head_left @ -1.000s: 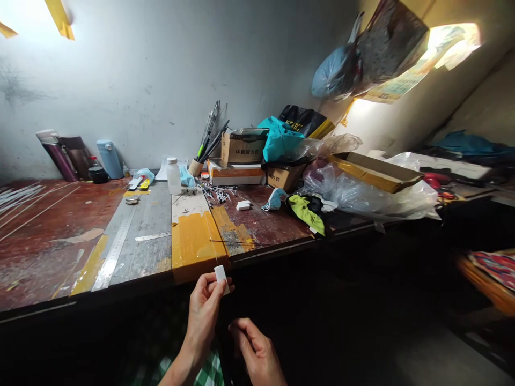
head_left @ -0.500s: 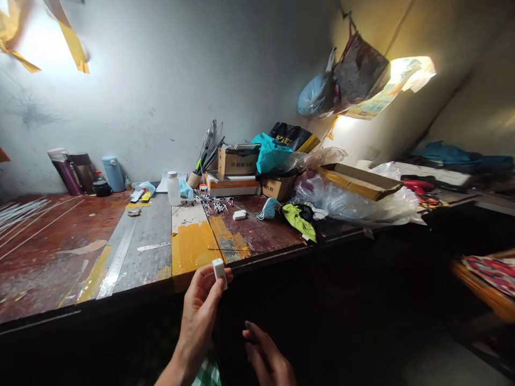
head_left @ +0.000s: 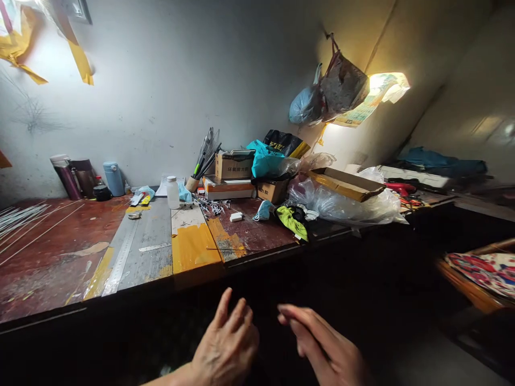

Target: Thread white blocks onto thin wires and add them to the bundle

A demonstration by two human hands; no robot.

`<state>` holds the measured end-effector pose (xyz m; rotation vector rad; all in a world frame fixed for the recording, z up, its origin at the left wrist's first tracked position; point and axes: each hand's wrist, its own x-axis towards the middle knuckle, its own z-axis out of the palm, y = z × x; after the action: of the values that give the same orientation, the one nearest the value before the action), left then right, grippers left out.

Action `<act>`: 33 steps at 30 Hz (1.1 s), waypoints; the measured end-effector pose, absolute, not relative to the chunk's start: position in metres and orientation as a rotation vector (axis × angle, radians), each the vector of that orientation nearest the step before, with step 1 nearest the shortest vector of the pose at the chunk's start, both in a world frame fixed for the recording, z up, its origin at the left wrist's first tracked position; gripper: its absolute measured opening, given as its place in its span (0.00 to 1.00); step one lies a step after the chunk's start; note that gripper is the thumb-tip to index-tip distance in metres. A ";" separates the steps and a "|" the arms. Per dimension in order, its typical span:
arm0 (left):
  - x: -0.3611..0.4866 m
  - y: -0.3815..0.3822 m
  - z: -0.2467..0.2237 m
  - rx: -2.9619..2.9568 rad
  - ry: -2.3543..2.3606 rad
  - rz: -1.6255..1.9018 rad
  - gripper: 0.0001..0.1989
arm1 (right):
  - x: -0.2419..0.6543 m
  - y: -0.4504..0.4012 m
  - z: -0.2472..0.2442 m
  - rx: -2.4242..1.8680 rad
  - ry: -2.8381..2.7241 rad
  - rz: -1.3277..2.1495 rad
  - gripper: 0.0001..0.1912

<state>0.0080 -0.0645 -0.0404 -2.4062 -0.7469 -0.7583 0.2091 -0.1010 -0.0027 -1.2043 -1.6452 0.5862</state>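
My left hand [head_left: 229, 340] is in front of the table's front edge with its back toward me. Its fingers are bent and its palm is turned away, so whatever it may hold is hidden. To its right, my right hand [head_left: 322, 343] has its fingers stretched forward and the thumb apart, with nothing visible in it. The two hands do not touch. Up on the worn red table [head_left: 257, 233] lies a small white block [head_left: 236, 216], near a scatter of small dark and white pieces [head_left: 217, 208].
A grey board with a steel ruler [head_left: 123, 257] and brown tape [head_left: 195, 246] covers part of the table. A white bottle [head_left: 173, 192], cardboard boxes [head_left: 234, 165], a face mask [head_left: 263, 210] and a yellow-green cloth [head_left: 292, 221] stand or lie behind. At right is a stool [head_left: 462, 279].
My left hand held up a small white block; now it has turned palm-down and lowered, and that block is out of sight. My right hand has moved up and right. The view has shifted slightly.
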 end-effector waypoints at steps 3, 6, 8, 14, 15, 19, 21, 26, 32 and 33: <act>0.031 -0.058 -0.076 -2.413 -0.566 -0.801 0.10 | 0.189 -0.056 0.010 -1.169 -1.845 0.817 0.18; 0.035 -0.053 -0.086 -2.422 -0.476 -0.882 0.09 | 0.172 -0.024 0.013 -1.130 -1.930 1.180 0.18; 0.025 -0.052 -0.083 -2.462 -0.460 -0.933 0.10 | 0.167 -0.011 0.014 -1.102 -1.889 1.304 0.15; 0.001 -0.050 -0.081 -2.708 -1.403 -1.889 0.18 | 0.163 0.022 0.020 -1.018 -1.736 1.356 0.15; 0.002 -0.048 -0.083 -2.772 -1.664 -2.101 0.18 | 0.160 0.027 0.020 -0.990 -1.736 1.376 0.15; 0.012 -0.031 -0.092 -2.763 -2.145 -2.727 0.17 | 0.145 0.049 0.017 -0.969 -1.813 1.362 0.13; 0.016 -0.021 -0.099 -2.489 -2.170 -2.863 0.14 | 0.137 0.060 0.014 -1.013 -1.849 1.254 0.11; 0.018 -0.006 -0.115 -2.090 -2.227 -2.842 0.12 | 0.121 0.091 0.007 -1.078 -1.802 1.019 0.08; 0.017 0.004 -0.127 -1.928 -2.315 -2.745 0.12 | 0.104 0.124 0.003 -1.103 -1.722 0.927 0.06; 0.016 0.005 -0.128 -1.911 -2.322 -2.748 0.13 | 0.102 0.129 0.004 -1.093 -1.719 0.943 0.07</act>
<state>0.0161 0.0054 -0.1285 -1.9111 -2.3220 -2.7479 0.1024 0.1289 0.0037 -1.0935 -1.7193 0.9426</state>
